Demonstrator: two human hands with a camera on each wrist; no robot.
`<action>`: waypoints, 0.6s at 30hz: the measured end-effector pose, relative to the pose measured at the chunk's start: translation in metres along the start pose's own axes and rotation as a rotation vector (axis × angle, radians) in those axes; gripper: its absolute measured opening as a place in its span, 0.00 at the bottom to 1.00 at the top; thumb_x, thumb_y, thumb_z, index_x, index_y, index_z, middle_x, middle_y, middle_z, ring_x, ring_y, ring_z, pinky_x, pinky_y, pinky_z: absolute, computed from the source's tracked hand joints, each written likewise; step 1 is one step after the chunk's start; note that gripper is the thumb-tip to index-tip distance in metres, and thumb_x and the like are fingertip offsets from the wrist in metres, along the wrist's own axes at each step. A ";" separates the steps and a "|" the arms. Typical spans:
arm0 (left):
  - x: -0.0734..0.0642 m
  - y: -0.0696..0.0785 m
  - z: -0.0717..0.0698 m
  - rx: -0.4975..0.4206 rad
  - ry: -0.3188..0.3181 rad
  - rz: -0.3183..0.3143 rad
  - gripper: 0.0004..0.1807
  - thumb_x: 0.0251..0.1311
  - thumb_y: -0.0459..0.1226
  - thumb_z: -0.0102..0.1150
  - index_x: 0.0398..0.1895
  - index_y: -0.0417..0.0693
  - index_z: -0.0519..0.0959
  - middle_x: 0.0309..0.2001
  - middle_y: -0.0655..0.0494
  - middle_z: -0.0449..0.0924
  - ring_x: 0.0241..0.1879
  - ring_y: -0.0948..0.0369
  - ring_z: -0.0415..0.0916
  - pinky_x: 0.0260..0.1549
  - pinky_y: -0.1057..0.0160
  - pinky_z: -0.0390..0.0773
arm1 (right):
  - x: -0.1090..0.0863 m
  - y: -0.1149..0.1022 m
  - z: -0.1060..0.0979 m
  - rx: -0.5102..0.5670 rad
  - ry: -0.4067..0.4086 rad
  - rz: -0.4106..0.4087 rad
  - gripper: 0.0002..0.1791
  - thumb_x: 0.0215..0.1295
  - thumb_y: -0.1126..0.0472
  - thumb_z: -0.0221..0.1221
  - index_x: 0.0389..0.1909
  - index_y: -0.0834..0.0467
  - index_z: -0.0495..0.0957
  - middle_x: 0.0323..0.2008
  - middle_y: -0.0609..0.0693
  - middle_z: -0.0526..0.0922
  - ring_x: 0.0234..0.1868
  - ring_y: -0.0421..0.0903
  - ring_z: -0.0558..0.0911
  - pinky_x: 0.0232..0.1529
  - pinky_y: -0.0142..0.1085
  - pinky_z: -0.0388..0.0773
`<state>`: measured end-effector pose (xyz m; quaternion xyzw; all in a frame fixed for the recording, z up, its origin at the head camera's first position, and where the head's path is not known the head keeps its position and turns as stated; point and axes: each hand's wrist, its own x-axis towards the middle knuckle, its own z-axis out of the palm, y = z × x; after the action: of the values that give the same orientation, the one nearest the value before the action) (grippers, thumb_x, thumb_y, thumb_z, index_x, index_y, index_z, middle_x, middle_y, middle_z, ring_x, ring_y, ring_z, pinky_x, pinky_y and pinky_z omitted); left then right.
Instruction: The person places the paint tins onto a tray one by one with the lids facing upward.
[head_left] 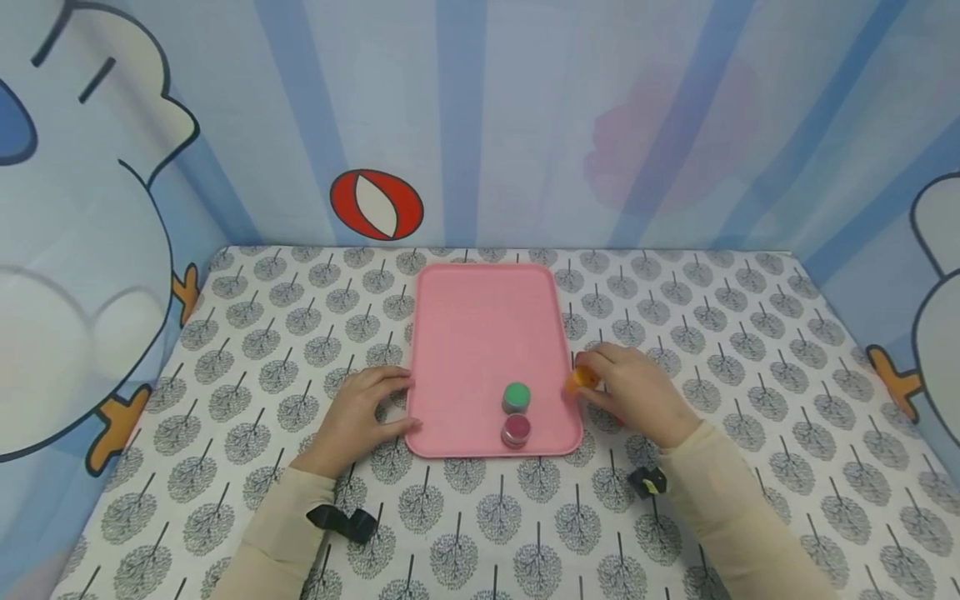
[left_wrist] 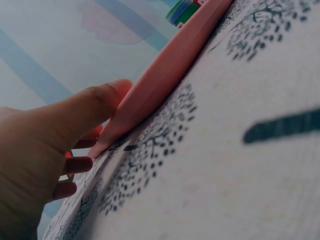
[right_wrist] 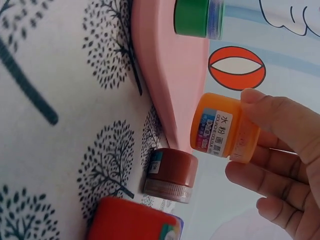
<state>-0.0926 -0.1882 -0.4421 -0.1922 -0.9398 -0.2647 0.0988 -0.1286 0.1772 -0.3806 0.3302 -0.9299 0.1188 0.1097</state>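
In my right hand (head_left: 636,390) I hold an orange jar of gouache paint (right_wrist: 222,127), pinched by its lid end between thumb and fingers. It is tilted over the right rim of the pink tray (head_left: 480,325). A green jar (head_left: 516,398) and a dark red jar (head_left: 516,431) stand close together on the tray's near right part. My left hand (head_left: 360,421) rests at the tray's left rim, thumb (left_wrist: 107,97) against the edge and fingers loosely bent.
Beside the tray's right edge, on the tree-patterned cloth (head_left: 465,533), are a brown jar (right_wrist: 172,172) and a red jar (right_wrist: 132,222), mostly hidden by my right hand in the head view. A printed curtain (head_left: 525,125) rises behind the table.
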 end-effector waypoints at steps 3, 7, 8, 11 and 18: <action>-0.001 -0.001 0.001 -0.001 0.004 0.002 0.32 0.43 0.48 0.74 0.52 0.43 0.80 0.58 0.50 0.78 0.60 0.49 0.72 0.65 0.44 0.66 | 0.002 -0.001 0.001 -0.002 -0.003 -0.004 0.17 0.51 0.55 0.70 0.40 0.58 0.81 0.35 0.50 0.84 0.35 0.44 0.82 0.40 0.39 0.83; 0.000 -0.001 0.001 -0.002 0.001 0.003 0.32 0.43 0.48 0.74 0.52 0.43 0.80 0.58 0.50 0.78 0.60 0.49 0.72 0.65 0.43 0.65 | 0.003 -0.002 0.001 -0.002 0.003 -0.012 0.17 0.51 0.55 0.70 0.40 0.58 0.81 0.34 0.49 0.84 0.33 0.43 0.82 0.38 0.37 0.83; 0.000 -0.001 0.001 -0.002 0.002 0.003 0.32 0.43 0.48 0.74 0.52 0.43 0.80 0.58 0.50 0.78 0.60 0.49 0.72 0.65 0.43 0.65 | 0.004 -0.003 0.001 0.001 0.005 -0.014 0.17 0.50 0.56 0.71 0.40 0.59 0.81 0.34 0.50 0.84 0.34 0.43 0.83 0.38 0.36 0.83; 0.000 -0.001 0.002 -0.002 0.002 0.003 0.32 0.42 0.48 0.74 0.52 0.43 0.80 0.58 0.50 0.78 0.60 0.49 0.72 0.64 0.43 0.66 | 0.004 -0.004 0.000 0.009 0.004 -0.017 0.18 0.50 0.57 0.71 0.41 0.60 0.81 0.36 0.50 0.85 0.35 0.44 0.83 0.39 0.36 0.84; 0.000 -0.002 0.002 0.003 0.003 0.005 0.33 0.42 0.49 0.74 0.52 0.43 0.80 0.58 0.50 0.78 0.60 0.49 0.72 0.64 0.43 0.65 | 0.007 -0.006 -0.002 0.022 -0.003 -0.012 0.19 0.51 0.58 0.70 0.43 0.61 0.81 0.39 0.52 0.84 0.38 0.45 0.84 0.42 0.37 0.84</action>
<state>-0.0933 -0.1889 -0.4446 -0.1938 -0.9396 -0.2632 0.1011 -0.1300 0.1687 -0.3759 0.3372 -0.9267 0.1280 0.1051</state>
